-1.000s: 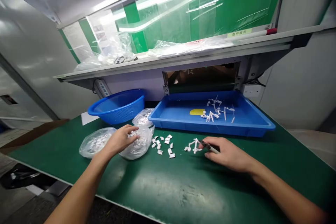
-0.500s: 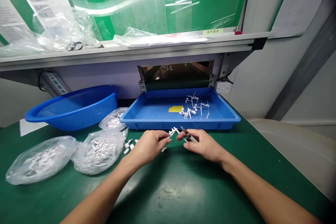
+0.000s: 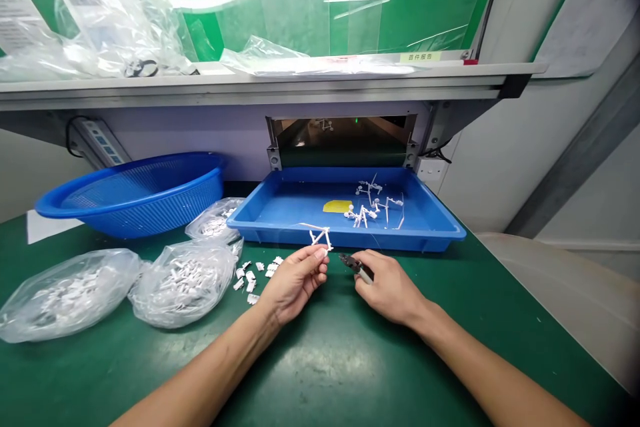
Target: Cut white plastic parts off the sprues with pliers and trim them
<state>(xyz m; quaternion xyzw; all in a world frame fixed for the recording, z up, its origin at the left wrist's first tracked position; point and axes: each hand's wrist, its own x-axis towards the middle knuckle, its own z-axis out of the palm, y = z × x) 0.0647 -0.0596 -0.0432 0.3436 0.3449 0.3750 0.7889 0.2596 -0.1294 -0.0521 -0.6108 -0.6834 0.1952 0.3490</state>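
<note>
left hand grips white plastic sprue | right hand grips small cutters | cutters just beside sprue

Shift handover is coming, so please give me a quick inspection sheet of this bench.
Surface: green mat, scuffed near the front.
Job's things: white plastic runner pinched by the left grip; more runners in the blue tray; cut white pieces on the mat.
Clutter: filled clear bags beside the blue mesh basket.
Grips: right grip holds a small dark-nosed tool.
Cables: dark lead at the power strip under the shelf.
Surroundings: plastic film on the shelf; green-striped panel behind.
</note>
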